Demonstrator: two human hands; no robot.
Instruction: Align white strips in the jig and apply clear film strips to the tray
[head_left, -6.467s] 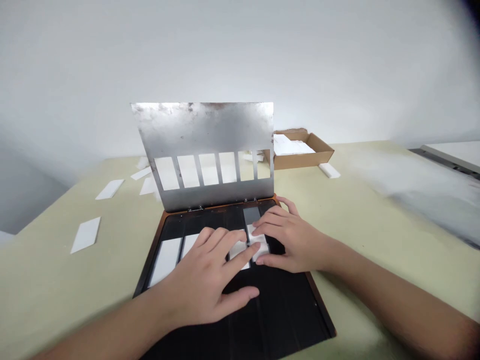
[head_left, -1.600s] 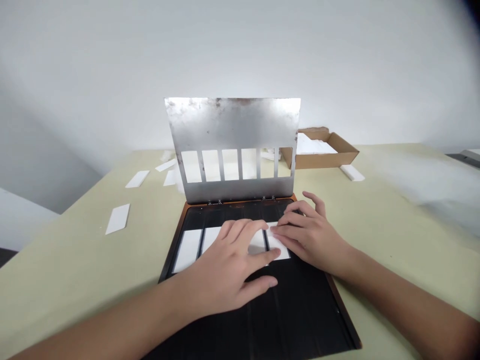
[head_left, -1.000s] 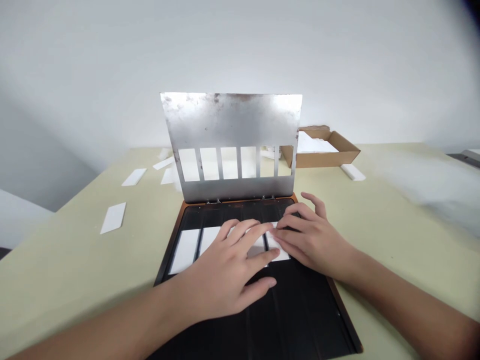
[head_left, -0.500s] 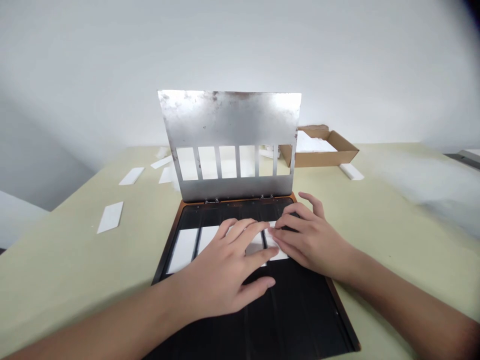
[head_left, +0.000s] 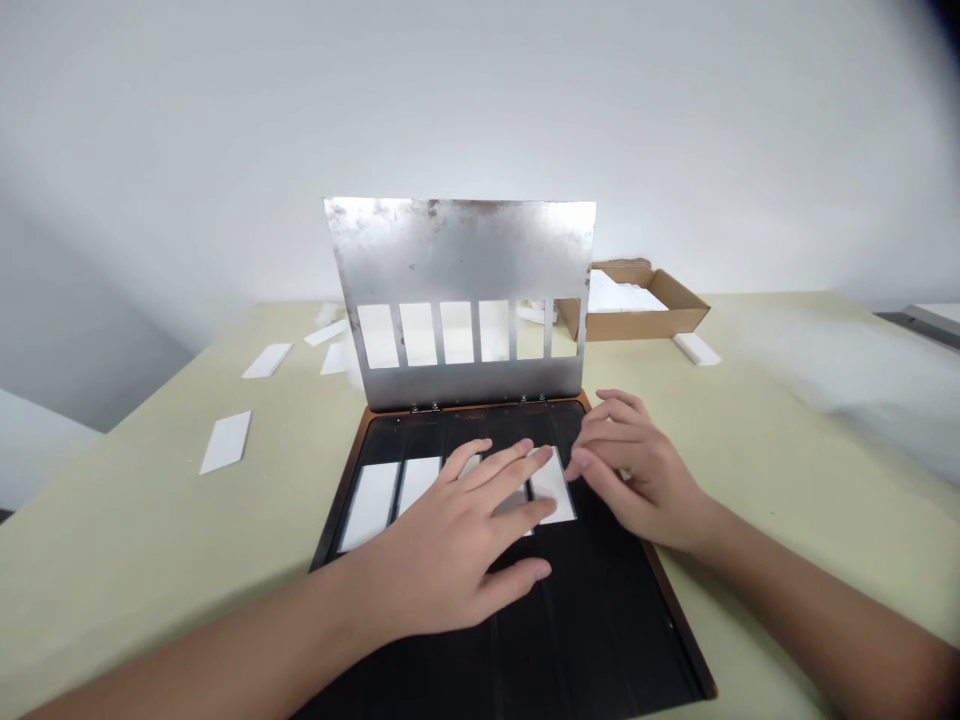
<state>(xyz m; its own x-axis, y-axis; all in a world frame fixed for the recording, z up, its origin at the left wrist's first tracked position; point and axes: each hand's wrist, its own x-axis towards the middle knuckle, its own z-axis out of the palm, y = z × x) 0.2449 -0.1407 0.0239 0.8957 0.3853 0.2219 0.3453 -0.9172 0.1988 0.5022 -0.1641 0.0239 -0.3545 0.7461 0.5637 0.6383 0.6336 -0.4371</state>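
A shallow black tray (head_left: 585,620) with an orange-brown rim lies in front of me, holding a row of white rectangular cards. My left hand (head_left: 465,540) is spread open, palm down over the middle cards, hiding most of them. Two of its fingertips rest on the rightmost card (head_left: 553,495). The leftmost card (head_left: 369,505) lies uncovered, and the one beside it (head_left: 418,480) shows in part. Just right of the row is my right hand (head_left: 634,465), its fingers curled and the thumb against the index finger, with nothing visible in them.
A hinged metal frame (head_left: 465,245) with rectangular windows stands raised at the tray's back edge. Behind it, to the right, sits a cardboard box (head_left: 645,325) of white pieces. A white block (head_left: 696,349) lies by the box. Loose white cards (head_left: 226,442) are scattered on the left of the table (head_left: 787,450).
My right hand has drawn back to the right off the rightmost card, its fingers curling in, and more of that card shows. My left hand has stayed nearly in place. The view has shifted slightly.
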